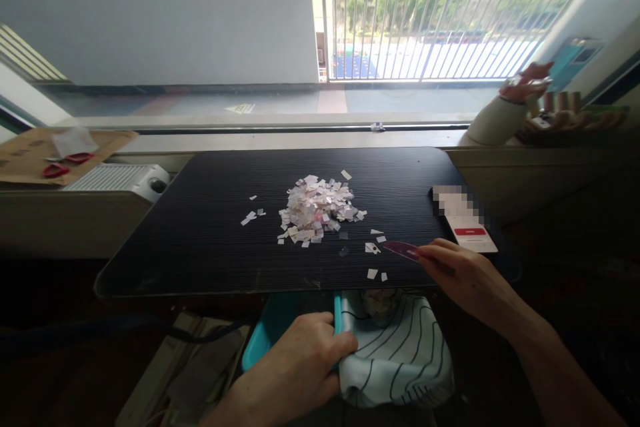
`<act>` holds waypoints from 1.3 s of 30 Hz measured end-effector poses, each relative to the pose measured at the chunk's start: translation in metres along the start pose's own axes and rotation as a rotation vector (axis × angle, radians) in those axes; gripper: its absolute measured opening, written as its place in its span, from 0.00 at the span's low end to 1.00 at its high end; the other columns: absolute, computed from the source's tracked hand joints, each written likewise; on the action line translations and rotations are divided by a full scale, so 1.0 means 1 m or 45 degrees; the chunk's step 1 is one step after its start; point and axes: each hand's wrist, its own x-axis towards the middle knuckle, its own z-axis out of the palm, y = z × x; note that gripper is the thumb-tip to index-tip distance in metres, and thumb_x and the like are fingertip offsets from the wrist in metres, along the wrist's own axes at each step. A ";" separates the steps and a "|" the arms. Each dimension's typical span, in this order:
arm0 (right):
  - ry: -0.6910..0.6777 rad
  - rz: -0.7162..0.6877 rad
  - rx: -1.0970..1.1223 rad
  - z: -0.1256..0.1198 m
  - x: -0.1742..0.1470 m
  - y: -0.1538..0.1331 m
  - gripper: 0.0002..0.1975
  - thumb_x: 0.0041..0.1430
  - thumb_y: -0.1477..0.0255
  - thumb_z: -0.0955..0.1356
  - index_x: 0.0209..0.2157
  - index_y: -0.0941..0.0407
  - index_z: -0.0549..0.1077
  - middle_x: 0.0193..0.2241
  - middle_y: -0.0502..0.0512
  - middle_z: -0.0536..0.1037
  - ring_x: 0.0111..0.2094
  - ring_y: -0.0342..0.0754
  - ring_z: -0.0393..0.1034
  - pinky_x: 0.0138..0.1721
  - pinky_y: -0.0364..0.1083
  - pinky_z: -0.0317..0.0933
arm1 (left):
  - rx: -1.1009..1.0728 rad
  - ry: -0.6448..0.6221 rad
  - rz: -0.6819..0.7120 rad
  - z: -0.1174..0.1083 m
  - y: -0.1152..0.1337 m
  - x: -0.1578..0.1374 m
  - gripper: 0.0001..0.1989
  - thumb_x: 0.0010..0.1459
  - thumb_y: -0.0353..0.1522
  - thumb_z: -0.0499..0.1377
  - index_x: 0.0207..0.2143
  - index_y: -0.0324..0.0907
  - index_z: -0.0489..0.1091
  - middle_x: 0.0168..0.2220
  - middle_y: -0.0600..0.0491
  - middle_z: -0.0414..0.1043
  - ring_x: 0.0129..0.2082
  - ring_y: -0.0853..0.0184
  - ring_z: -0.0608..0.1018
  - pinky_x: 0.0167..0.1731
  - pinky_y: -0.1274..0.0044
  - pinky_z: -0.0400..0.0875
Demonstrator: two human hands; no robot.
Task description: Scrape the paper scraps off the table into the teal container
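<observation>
head view: pinching a pink blade point(401, 250) by its near end with the closed right grip point(457, 270), pointing toward loose scraps point(373, 274) on the table point(185, 227); curling the left grip point(310, 347) around the rim of a turquoise tub point(257, 340), beside a striped container point(400, 357). viewing the paper pile point(320, 203) resting mid-table; judging it feather-light, flimsy, prone to scattering, best being cupped from low down; judging the blade thin, probably slippery, needing snug pinching.

1 paper-scrap pile point(317, 203) on black table point(200, 227) | right hand point(456, 268) over table's right side, holding pink tool point(406, 251) | left hand point(306, 355) by table's near edge, gripping turquoise bin point(254, 351)
</observation>
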 end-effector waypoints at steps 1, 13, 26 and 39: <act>-0.016 -0.012 0.016 0.001 0.003 -0.001 0.13 0.68 0.66 0.60 0.40 0.53 0.75 0.34 0.51 0.73 0.30 0.44 0.68 0.32 0.44 0.60 | 0.001 0.002 -0.006 0.000 0.000 -0.001 0.04 0.58 0.30 0.59 0.31 0.42 0.66 0.29 0.55 0.69 0.32 0.65 0.72 0.29 0.79 0.62; -0.195 -0.102 0.152 0.008 -0.012 -0.004 0.11 0.68 0.70 0.61 0.41 0.52 0.75 0.37 0.52 0.74 0.33 0.44 0.70 0.34 0.42 0.64 | -0.006 0.003 -0.002 0.003 -0.003 -0.002 0.04 0.58 0.29 0.59 0.31 0.43 0.66 0.28 0.56 0.68 0.32 0.65 0.71 0.29 0.78 0.60; -0.135 -0.085 0.222 0.004 -0.013 0.003 0.12 0.67 0.68 0.61 0.40 0.53 0.76 0.37 0.53 0.74 0.34 0.45 0.71 0.34 0.43 0.65 | -0.007 0.024 0.014 0.006 -0.006 -0.002 0.05 0.57 0.29 0.59 0.31 0.43 0.64 0.27 0.56 0.67 0.31 0.65 0.70 0.29 0.78 0.59; 0.000 -0.299 -0.079 0.009 0.021 0.009 0.09 0.64 0.72 0.64 0.38 0.54 0.78 0.38 0.56 0.76 0.40 0.50 0.69 0.42 0.50 0.63 | -0.001 0.027 0.002 0.005 -0.004 -0.003 0.05 0.58 0.29 0.59 0.30 0.43 0.65 0.27 0.56 0.67 0.30 0.65 0.70 0.29 0.78 0.60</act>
